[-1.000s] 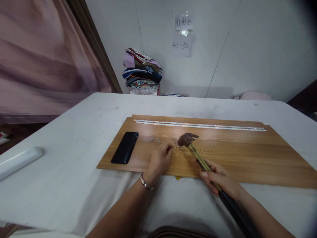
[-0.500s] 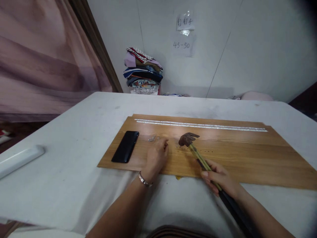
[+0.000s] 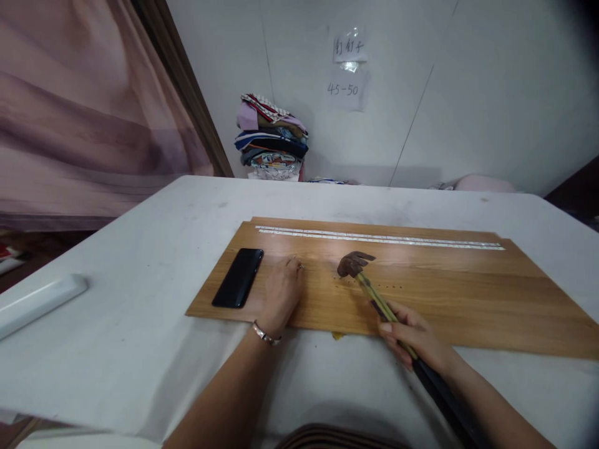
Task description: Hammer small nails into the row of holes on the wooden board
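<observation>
My right hand (image 3: 416, 333) grips a claw hammer (image 3: 386, 310) by its handle; the rusty head rests on or just over the wooden board (image 3: 468, 299). Beside the hammer head runs a row of small dark marks, nail heads or holes (image 3: 369, 284), across the board. Over the spot with the loose nails (image 3: 300, 267), my left hand (image 3: 282, 290) has its fingers curled down and together. It covers most of the nails, and what its fingertips pinch, if anything, is hidden. A black phone (image 3: 238, 278) lies on the board just left of that hand.
Two white marked strips (image 3: 379, 238) run along the board's far side. The board lies on a white-covered table (image 3: 116, 262). A white rounded object (image 3: 42, 302) is at the table's left. Folded clothes (image 3: 271, 137) are stacked by the wall, and a pink curtain (image 3: 84, 93) hangs at left.
My left hand has moved left, from beside the loose nails to over them, covering most of them. My right hand and the hammer have stayed nearly still.
</observation>
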Demonstrator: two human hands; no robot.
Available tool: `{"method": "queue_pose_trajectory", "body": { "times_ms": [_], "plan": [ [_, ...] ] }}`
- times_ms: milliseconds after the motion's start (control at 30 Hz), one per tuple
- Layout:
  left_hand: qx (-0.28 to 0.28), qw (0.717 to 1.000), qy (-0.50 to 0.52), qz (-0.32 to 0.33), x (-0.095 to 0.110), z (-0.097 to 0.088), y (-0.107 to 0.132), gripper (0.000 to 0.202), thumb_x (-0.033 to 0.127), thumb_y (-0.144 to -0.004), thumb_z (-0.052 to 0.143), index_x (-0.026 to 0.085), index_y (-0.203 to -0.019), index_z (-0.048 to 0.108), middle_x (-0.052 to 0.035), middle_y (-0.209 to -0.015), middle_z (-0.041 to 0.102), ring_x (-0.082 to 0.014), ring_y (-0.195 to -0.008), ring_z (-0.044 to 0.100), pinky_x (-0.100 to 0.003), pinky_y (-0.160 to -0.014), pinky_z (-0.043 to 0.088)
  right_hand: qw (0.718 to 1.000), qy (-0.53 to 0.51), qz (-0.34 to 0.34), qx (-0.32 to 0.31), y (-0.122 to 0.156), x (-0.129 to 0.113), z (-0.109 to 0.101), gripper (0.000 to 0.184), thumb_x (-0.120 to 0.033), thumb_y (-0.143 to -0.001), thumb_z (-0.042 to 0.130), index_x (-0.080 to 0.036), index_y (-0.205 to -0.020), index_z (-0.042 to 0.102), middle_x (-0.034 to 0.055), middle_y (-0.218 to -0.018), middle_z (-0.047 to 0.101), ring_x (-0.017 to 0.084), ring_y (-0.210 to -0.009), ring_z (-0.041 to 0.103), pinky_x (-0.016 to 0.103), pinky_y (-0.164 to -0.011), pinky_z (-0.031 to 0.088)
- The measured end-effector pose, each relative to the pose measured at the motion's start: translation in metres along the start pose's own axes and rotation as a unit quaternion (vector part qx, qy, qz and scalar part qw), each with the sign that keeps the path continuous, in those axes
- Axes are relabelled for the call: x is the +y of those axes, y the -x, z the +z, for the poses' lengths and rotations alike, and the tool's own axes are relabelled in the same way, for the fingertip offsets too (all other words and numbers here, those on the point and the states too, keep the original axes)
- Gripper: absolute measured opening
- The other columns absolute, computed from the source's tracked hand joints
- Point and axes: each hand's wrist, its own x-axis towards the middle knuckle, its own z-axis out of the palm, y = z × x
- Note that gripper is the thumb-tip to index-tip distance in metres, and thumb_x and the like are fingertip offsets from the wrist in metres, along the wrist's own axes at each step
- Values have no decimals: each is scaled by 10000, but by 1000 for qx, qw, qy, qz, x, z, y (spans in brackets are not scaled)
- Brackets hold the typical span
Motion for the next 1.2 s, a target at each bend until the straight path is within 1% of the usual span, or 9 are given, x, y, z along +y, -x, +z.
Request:
{"method": "queue_pose_trajectory", "body": {
  "times_ms": [100,200,333,433,500,600,700,900,1200],
  "plan": [
    [5,1000,12,5,1,-2,0,199,229,-917,395,203,-915,592,-63,-967,634,-200,-929,585,-289,-780,431,1000,1,-1,3,2,-3,0,554,-382,-763,590,-120,-1236,473,-111,-404,423,51,-288,287,162,-317,263],
    [-4,999,30,15,5,-4,2,199,215,-914,398,200,-892,595,-62,-949,633,-195,-913,583,-289,-779,431,1000,3,3,-3,1,-3,2,547,-400,-758,600,-129,-1220,486,-112,-403,422,54,-289,292,166,-316,279],
    [-43,996,63,42,14,-4,7,190,212,-906,420,190,-832,594,-58,-930,630,-181,-889,583,-280,-774,430,1000,2,9,-5,-3,0,2,571,-410,-746,609,-119,-1221,480,-119,-393,407,56,-282,279,166,-299,271],
    [-79,990,97,61,20,3,11,199,206,-909,416,186,-814,591,-51,-897,623,-159,-852,587,-266,-766,432,1000,2,7,-5,-4,2,1,550,-390,-770,596,-116,-1230,471,-116,-395,420,54,-281,280,164,-304,274],
    [-90,987,115,63,22,8,13,193,205,-907,424,188,-813,592,-51,-900,619,-151,-864,588,-259,-778,432,1000,1,4,-1,-2,2,0,537,-385,-774,598,-123,-1226,474,-108,-421,441,51,-284,290,163,-307,272],
    [-91,987,124,54,22,13,13,193,206,-907,424,190,-816,593,-51,-907,618,-148,-877,592,-255,-787,435,1000,-5,-2,1,0,1,-1,542,-392,-768,602,-126,-1224,474,-105,-439,447,51,-284,300,166,-308,274],
    [-91,986,129,56,22,14,13,197,209,-908,421,192,-815,594,-50,-910,620,-148,-879,594,-254,-791,438,1000,-1,3,-4,1,1,-1,544,-403,-769,596,-127,-1223,478,-110,-415,428,55,-283,295,168,-313,272],
    [-100,985,132,56,23,13,13,202,220,-910,415,192,-823,596,-50,-907,620,-149,-871,594,-262,-796,440,1000,5,5,-11,-3,3,3,529,-392,-769,597,-117,-1208,489,-114,-391,419,53,-288,289,163,-325,235],
    [-111,982,139,62,26,6,11,196,196,-892,419,186,-779,579,-41,-873,628,-141,-817,589,-250,-746,438,1000,6,-3,0,0,4,-2,542,-429,-781,593,-132,-1220,479,-113,-401,410,56,-284,264,163,-306,265]
  ]
}}
